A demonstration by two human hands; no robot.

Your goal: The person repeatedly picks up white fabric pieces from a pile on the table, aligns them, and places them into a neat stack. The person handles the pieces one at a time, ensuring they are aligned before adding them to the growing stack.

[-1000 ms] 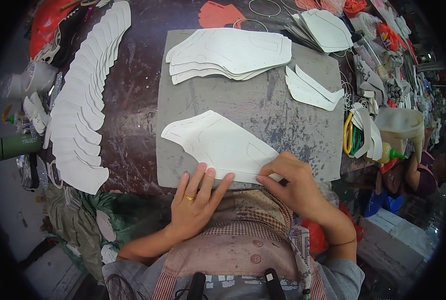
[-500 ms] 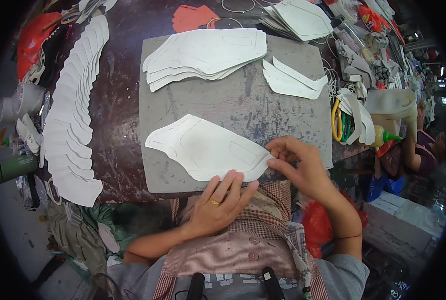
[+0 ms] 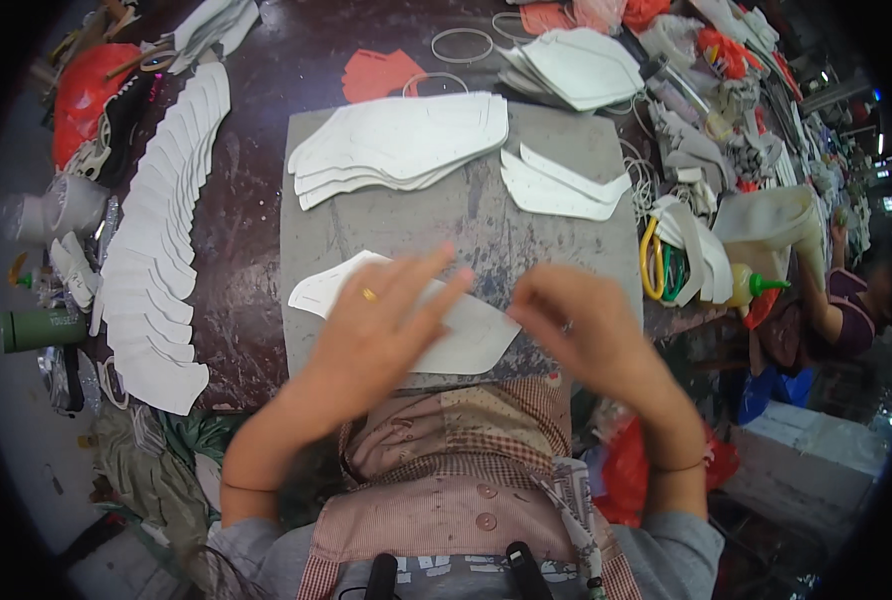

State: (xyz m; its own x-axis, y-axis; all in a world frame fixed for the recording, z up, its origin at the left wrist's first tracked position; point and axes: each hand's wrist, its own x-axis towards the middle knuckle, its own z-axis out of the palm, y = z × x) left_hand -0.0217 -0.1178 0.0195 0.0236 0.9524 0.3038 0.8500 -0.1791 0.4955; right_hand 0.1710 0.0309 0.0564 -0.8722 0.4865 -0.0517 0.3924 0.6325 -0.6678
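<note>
A flat white cut piece shaped like a shoe upper (image 3: 478, 338) lies on a grey board (image 3: 466, 225) in front of me. My left hand (image 3: 371, 325) is over its middle, fingers stretched out and apart, covering much of it. Motion blurs that hand, and whether it touches the piece cannot be told. At the piece's right corner, the thumb and fingers of my right hand (image 3: 591, 325) are pinched together. Farther up the board rests a stack of similar white pieces (image 3: 396, 140). Two narrow angled white pieces (image 3: 561, 190) lie right of that stack.
A long fanned row of white pieces (image 3: 156, 250) runs along the table's left side. Beyond the board are another white stack (image 3: 586, 70) and a red cutout (image 3: 381, 75). A pale plastic jug (image 3: 766, 215) and a green-tipped bottle (image 3: 751, 284) stand at right, among scraps.
My left hand has moved from the white piece's near edge up over its middle, fingers spreading. My right hand stays by the right corner. The whole view has shifted slightly.
</note>
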